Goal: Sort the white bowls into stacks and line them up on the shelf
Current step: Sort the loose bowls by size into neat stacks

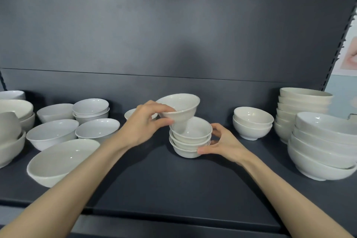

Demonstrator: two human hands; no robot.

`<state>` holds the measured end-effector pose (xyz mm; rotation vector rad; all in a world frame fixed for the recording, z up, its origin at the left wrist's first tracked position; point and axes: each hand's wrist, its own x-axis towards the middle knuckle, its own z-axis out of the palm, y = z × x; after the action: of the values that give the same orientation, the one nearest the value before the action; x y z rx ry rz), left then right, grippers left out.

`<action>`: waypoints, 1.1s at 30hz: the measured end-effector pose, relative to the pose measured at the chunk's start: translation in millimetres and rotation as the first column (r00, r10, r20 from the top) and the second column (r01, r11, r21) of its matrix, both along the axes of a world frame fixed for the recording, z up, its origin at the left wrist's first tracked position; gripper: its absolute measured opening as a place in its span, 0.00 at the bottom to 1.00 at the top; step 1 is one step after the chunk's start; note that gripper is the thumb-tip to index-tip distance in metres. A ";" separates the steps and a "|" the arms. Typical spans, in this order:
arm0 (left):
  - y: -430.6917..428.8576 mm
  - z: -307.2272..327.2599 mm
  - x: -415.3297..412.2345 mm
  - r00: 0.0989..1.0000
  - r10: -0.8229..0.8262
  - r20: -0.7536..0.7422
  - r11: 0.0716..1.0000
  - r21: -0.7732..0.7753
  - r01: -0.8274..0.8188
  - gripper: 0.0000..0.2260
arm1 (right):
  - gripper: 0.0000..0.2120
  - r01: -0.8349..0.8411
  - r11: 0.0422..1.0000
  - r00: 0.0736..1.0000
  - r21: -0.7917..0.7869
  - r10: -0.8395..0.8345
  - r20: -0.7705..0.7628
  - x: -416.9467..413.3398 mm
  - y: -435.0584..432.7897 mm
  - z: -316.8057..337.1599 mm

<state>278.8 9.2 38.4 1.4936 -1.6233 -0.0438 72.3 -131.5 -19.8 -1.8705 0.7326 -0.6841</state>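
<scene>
Two hands meet at the middle of the shelf [154, 189], about halfway between its front edge and the dark back panel [173, 35]. The left hand [143, 121] pinches a small bowl [181, 105] low on its wall, thumb and fingertips curled round it near the foot. The bowl hangs tilted, its mouth turned up and away, just above and slightly left of a short stack [190, 137] of like-sized bowls; its foot looks to be touching or nearly touching the top rim. That low grip probably leaves the rim free, so the bowl can drop into the one below without trapping a finger. The right hand [224, 142] cups the stack's right side, thumb against the lowest bowl and fingers curled behind, most likely to stop it sliding or tipping as the new bowl seats. Toward the right end stand sorted piles: a pair of nested bowls [252, 123], a tall stack [301, 104] at the back and a stack of wide bowls [324, 147] nearer the front. Toward the left end loose bowls [52, 133] of mixed sizes sit unsorted, with one large bowl [59, 160] nearest the front edge. Sorting seems partly done; levelling the held bowl before release matters, since a skewed seat could rock the pile.
</scene>
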 end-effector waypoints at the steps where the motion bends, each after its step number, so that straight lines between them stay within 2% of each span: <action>1: -5.8 1.0 -2.0 0.998 -0.047 0.037 0.999 0.018 0.046 0.08 | 0.31 -0.007 1.000 1.000 0.002 0.007 -0.001 0.1 0.3 0.1; 4: -21.0 0.7 -6.3 0.985 -0.132 0.108 0.989 0.081 0.124 0.09 | 0.30 -0.021 1.000 1.000 0.010 0.021 0.014 -0.6 0.7 -0.1; 8: -29.8 -6.1 -4.6 0.971 -0.208 0.120 0.972 0.134 0.192 0.09 | 0.30 -0.029 0.999 0.999 0.024 0.028 0.031 -0.7 -0.5 -0.7; 15: -35.2 -19.0 -0.2 0.962 -0.239 0.133 0.959 0.185 0.213 0.10 | 0.33 -0.033 0.999 0.999 0.033 0.032 0.025 0.0 -4.0 -2.4; 20: -34.7 -28.2 -4.5 0.973 -0.227 -0.030 0.961 0.157 0.229 0.12 | 0.33 -0.031 0.999 0.999 0.036 0.030 0.028 0.7 -2.6 -1.9; 22: -35.1 -33.1 -5.9 0.981 -0.183 -0.058 0.974 0.125 0.189 0.22 | 0.32 -0.025 0.999 0.999 0.030 0.025 0.025 0.7 -2.3 -1.9; 25: -41.9 -42.8 -5.8 0.981 -0.114 -0.160 0.962 0.228 0.149 0.37 | 0.32 -0.010 1.000 1.000 0.014 0.010 0.028 0.9 -2.1 -2.9; 29: -55.8 -54.8 1.0 0.923 -0.101 -0.371 0.962 0.201 0.185 0.37 | 0.32 0.002 1.000 0.999 0.014 -0.003 0.034 4.5 -5.9 -4.9; 33: -70.4 -55.2 4.4 0.872 -0.112 -0.476 0.966 0.155 0.209 0.34 | 0.30 0.034 0.999 0.998 0.016 -0.035 0.052 12.5 -14.3 -2.2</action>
<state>283.2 -61.2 -16.8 1.3576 -1.3692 -0.6343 84.9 -145.8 -22.0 -1.8231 0.7357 -0.7450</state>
